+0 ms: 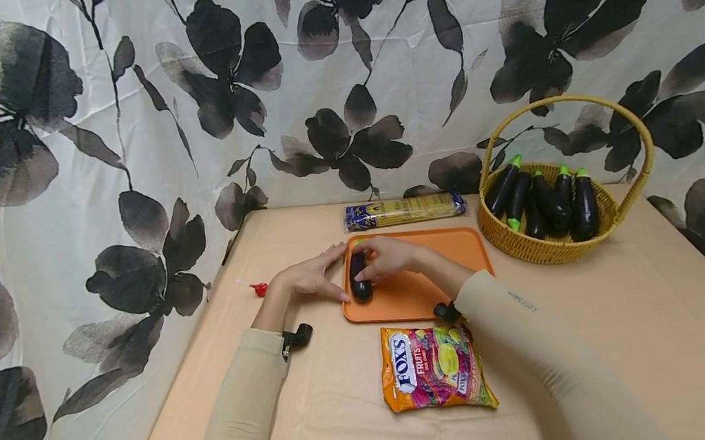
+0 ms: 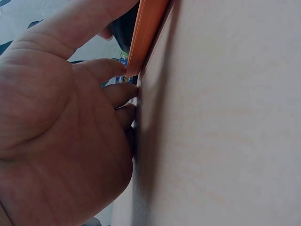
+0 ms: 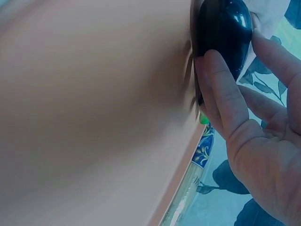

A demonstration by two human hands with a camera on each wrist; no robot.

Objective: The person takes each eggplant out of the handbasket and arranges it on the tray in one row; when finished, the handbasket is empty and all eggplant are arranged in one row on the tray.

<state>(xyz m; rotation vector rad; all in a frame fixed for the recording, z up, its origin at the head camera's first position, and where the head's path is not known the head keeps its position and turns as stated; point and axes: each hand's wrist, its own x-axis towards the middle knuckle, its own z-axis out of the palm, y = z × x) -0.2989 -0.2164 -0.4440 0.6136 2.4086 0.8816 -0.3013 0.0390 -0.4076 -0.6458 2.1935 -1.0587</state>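
Note:
A dark purple eggplant [image 1: 361, 290] with a green stem end lies lengthwise along the left side of an orange tray [image 1: 415, 301]. My right hand [image 1: 388, 257] holds it from the right, thumb and fingers at its sides. In the right wrist view the fingers lie against the glossy eggplant [image 3: 225, 35]. My left hand [image 1: 310, 277] is at the tray's left edge, fingers and thumb spread. The left wrist view shows thumb and fingertips by the orange rim [image 2: 143, 35], with the palm unfilled.
Right of the tray, a wicker basket [image 1: 538, 252] with a tall handle holds several eggplants. A packet of spaghetti [image 1: 404, 211] lies behind the tray, a Fox's candy bag [image 1: 435, 367] in front. A red lollipop [image 1: 260, 289] is left of my left hand. Floral cloth [image 1: 343, 96] hangs behind.

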